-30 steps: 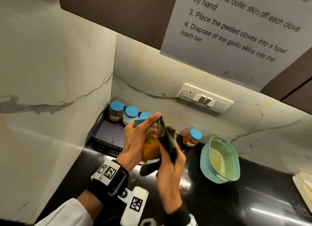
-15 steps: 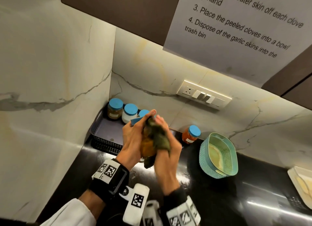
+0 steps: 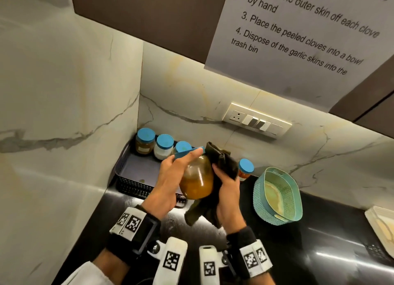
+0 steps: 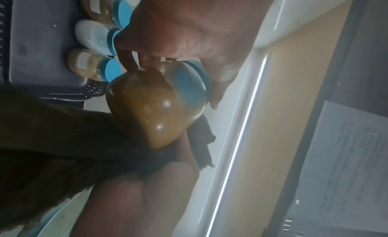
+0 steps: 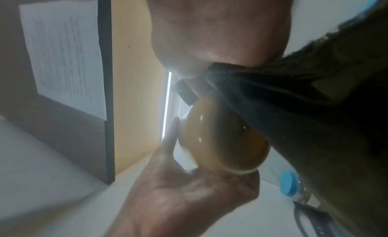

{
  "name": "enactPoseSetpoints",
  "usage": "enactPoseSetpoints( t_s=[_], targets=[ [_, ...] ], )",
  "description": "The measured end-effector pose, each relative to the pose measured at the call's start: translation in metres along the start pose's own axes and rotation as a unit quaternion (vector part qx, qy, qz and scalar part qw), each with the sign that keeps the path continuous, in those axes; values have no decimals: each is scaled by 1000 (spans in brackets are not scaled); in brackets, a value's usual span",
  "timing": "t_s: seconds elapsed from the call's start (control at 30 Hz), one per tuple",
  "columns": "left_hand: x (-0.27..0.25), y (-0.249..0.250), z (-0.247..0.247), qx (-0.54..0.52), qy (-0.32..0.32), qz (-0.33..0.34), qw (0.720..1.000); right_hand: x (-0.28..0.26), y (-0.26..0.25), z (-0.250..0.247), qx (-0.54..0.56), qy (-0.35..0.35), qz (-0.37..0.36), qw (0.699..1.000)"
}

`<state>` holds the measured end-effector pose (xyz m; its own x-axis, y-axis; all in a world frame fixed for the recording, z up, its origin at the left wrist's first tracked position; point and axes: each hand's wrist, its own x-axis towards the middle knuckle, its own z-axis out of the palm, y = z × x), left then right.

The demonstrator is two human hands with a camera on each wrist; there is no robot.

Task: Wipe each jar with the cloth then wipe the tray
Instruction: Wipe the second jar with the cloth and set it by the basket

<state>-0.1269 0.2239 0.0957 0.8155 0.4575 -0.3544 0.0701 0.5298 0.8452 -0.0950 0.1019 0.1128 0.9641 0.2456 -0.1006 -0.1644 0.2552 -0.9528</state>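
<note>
Holding an amber jar (image 3: 197, 178) tilted in the air just in front of the tray (image 3: 136, 171), the left hand (image 3: 168, 184) grips it near its blue lid (image 3: 187, 153), index finger along the lid's edge and the other fingers (image 4: 128, 61) curled round the neck. The right hand (image 3: 227, 196) clasps a dark cloth (image 3: 223, 163) against the jar's right side, its fingers wrapped in the fabric, with a loose end hanging below the jar. Three blue-lidded jars stand in a row along the tray's far edge: a brown one (image 3: 145, 142) at the left, a white one (image 3: 164, 146) beside it, and a third (image 3: 182, 147) partly hidden behind the left hand. A red jar (image 3: 245, 169) stands on the black counter (image 3: 319, 242) right of the tray, near a teal basket (image 3: 277, 196). A printed sheet (image 3: 298, 39) hangs on the cabinet above the tray.
</note>
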Motion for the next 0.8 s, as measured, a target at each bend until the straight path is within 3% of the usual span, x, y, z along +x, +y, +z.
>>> enactPoseSetpoints(
  t_s=[0.13,0.33,0.43,0.53,0.7,0.8],
  targets=[
    [-7,8,5,-7,10,-20,1000,1,2,3,-37,-4,4,999],
    [-1,3,-1,-45,30,-20,998,-47,29,7,-114,-26,-164,980],
    [-4,2,1,-45,24,3,999,-28,26,8,-118,-7,-115,986],
    [-13,3,11,-6,2,42,999,-5,17,7,-102,61,9,993],
    [-4,11,9,-51,8,29,998,-56,27,16,-90,-1,-201,975],
    [-5,7,10,-59,45,30,997,-29,23,15,-103,-24,-184,977]
  ],
)
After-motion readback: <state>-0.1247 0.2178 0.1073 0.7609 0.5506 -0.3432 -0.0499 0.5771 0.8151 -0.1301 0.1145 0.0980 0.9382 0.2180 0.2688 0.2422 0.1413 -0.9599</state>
